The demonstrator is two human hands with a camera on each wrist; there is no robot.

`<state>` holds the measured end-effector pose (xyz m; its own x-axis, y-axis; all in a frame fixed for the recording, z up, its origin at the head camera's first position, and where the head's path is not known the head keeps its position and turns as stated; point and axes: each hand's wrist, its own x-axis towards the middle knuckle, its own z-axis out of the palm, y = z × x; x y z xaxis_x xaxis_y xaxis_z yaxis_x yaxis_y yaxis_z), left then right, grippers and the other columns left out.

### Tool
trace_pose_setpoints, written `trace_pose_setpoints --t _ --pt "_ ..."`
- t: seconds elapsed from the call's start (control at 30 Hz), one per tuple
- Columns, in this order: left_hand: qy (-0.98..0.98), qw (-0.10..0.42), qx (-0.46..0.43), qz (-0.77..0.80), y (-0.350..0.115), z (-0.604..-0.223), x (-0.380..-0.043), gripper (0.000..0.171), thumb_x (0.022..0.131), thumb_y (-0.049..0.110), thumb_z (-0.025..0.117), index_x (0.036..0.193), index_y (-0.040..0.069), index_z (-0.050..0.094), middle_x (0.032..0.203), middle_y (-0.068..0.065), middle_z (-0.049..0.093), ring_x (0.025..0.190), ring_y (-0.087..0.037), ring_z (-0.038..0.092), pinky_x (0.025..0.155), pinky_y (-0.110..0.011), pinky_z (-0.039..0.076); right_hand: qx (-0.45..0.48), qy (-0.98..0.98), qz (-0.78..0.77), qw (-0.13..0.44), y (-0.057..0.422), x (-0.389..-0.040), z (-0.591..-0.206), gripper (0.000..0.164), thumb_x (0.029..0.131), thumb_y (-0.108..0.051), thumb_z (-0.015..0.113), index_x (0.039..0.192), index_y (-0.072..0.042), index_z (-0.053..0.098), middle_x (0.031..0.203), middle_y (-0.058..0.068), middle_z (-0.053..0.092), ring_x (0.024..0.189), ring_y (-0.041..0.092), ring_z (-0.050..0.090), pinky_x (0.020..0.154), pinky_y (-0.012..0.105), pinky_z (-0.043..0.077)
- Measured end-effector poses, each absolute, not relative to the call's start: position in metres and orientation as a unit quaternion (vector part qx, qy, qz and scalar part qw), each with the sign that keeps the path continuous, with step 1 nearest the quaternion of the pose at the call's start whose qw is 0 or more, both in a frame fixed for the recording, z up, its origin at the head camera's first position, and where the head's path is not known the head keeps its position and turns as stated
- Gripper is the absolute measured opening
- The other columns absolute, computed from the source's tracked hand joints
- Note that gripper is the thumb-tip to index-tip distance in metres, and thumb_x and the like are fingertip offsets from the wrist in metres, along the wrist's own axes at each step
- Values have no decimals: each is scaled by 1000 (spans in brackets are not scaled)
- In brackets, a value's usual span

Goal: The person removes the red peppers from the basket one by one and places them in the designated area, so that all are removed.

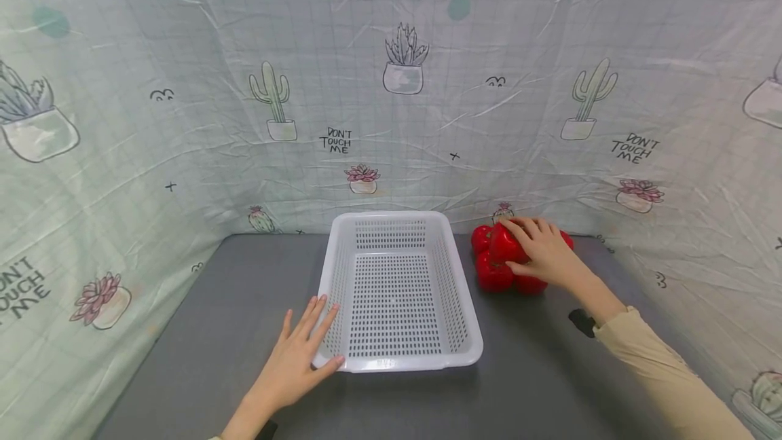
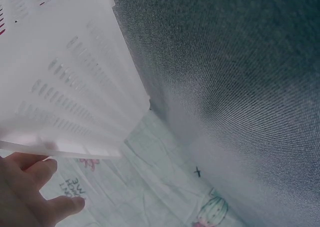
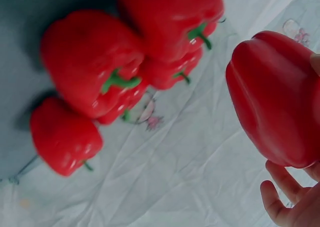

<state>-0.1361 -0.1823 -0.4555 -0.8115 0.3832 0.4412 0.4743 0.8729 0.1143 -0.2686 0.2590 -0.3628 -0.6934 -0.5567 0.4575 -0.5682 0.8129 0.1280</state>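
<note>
A white perforated plastic basket (image 1: 397,363) stands on the grey surface, with nothing inside it. My left hand (image 1: 294,360) rests at its near left corner, fingers spread and fairly straight over the rim; the left wrist view has these fingers (image 2: 42,172) beside the rim. On the right, my right hand (image 1: 546,250) grips a red bell pepper (image 1: 504,244) between thumb and fingers. In the right wrist view the held pepper (image 3: 272,99) is apart from the others. Several more red bell peppers (image 1: 493,273) with green stems lie clustered beneath and around that hand.
The pepper cluster (image 3: 92,59) sits right of the basket, near the back edge of the grey table (image 1: 232,311). A pale cloth (image 1: 427,127) with cactus prints hangs behind and along both sides. A small black object (image 1: 582,322) shows by the right wrist.
</note>
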Motion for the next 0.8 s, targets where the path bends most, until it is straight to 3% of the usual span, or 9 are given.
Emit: trace_pose_setpoints --t 0.2,0.57,0.63,0.7,0.8 --pt "-946 204 -223 -117 -182 -457 -136 78 78 50 58 141 18 27 146 -12 26 136 -29 22 104 -28 -23 292 -922 -7 252 279 -268 -364 77 63 -27 75 128 -7 40 117 18 45 102 38 42 76 52 36" --pt "-946 200 -220 -127 -182 -456 -136 78 78 50 59 141 19 27 147 -10 25 135 -30 23 105 -28 -22 302 -911 -38 279 313 -268 -374 81 61 -26 77 130 -10 38 119 19 42 102 40 40 71 51 34" --pt "-948 196 -218 -127 -181 -456 -136 78 78 50 59 141 20 26 147 -9 25 135 -30 22 105 -29 -22 306 -906 -42 288 319 -269 -376 71 73 -43 67 130 -10 39 119 19 43 101 40 41 69 50 34" --pt "-949 193 -217 -127 -181 -456 -135 78 78 49 59 142 20 26 148 -9 24 136 -30 22 106 -29 -22 307 -904 -41 296 324 -271 -379 68 81 -58 46 129 -10 40 119 19 43 100 40 41 66 49 34" --pt "-949 192 -216 -127 -181 -455 -135 78 77 49 59 141 20 26 148 -9 24 136 -29 22 106 -29 -22 305 -902 -39 302 329 -272 -382 81 79 -67 9 129 -11 40 119 18 43 99 40 42 63 48 33"
